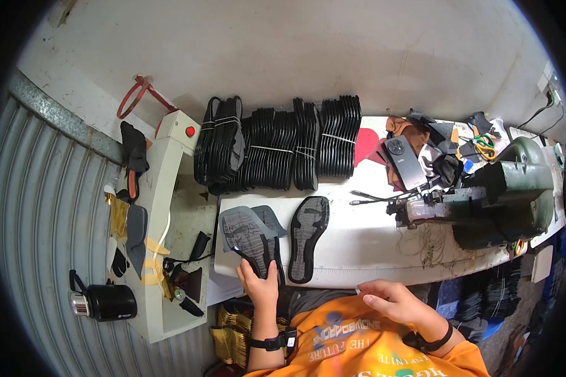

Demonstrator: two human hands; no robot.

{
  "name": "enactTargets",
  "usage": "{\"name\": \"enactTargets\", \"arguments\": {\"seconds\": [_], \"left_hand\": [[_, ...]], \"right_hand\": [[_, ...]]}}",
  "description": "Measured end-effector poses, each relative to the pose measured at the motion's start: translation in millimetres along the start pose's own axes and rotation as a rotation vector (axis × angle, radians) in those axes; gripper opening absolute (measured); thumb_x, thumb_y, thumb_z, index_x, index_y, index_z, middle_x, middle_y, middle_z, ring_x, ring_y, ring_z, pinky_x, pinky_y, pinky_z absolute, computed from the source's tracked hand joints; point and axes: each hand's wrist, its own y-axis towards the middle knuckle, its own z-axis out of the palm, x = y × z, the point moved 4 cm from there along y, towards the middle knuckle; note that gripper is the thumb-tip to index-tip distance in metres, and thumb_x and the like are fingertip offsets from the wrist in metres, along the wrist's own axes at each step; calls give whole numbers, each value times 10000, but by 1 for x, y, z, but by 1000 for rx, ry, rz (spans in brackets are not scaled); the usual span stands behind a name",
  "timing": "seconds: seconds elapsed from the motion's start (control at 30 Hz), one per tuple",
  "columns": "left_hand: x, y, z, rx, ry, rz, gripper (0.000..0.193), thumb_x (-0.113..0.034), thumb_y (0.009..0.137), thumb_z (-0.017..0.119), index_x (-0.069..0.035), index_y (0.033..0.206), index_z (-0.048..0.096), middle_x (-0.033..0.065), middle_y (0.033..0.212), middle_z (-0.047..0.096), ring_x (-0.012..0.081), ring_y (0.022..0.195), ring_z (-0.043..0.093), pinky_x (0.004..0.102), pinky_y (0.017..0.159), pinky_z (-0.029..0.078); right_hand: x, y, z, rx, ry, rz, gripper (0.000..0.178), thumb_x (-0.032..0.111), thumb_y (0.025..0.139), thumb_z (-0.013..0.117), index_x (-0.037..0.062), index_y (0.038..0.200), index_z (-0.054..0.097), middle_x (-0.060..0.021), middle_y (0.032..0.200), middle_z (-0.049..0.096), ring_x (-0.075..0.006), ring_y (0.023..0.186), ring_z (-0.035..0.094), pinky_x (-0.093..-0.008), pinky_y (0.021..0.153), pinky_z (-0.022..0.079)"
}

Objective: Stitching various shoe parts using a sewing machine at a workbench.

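Bounding the white table point(361, 245) at the back, banded black soles point(273, 151) stand in a row; open surface extends from the lone sole point(309, 239) to the green machine point(509, 188) at right. My left hand point(259, 283) is closed, thumb in front, about the narrow end of a grey-edged sole point(244, 234), near the table's left edge; another grey piece point(270, 218) shows behind. My right hand point(387, 298), half-curled, lies near the front edge; whether it grips anything I cannot tell.
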Motion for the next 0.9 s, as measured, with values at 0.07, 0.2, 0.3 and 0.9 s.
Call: {"name": "enactTargets", "arguments": {"seconds": [0.07,0.2,0.3,0.9], "left_hand": [[-8,5,-3,94,-170,-65,575,-176,748,875,90,1179,603,211,1049,640,424,955,644,486,854,515],[-85,0,-12,494,-963,-305,450,-218,861,840,13,1168,605,67,1089,692,148,938,633,310,853,505],[-144,-13,-19,769,-1357,-457,483,-298,970,723,-4,1297,522,14,1149,641,75,936,571,225,845,460],[-222,-52,-3,741,-1515,-406,354,-189,1085,458,32,1360,488,86,1245,622,166,1109,595,336,1009,456]], "right_hand": [[-4,-1,-1,1,44,-2,390,254,1014,638,-24,1288,637,-114,1084,724,-170,946,673,-309,844,543],[13,1,-6,-15,99,-86,396,276,1061,558,-26,1307,626,-126,1123,715,-144,968,657,-307,868,540],[39,3,-8,-30,441,-91,422,297,1086,496,-15,1350,603,-107,1119,706,-142,989,644,-303,894,528],[60,-13,4,-142,776,-415,456,7,994,527,-54,1436,428,-113,1372,558,-165,1261,523,-330,1104,385]]}}
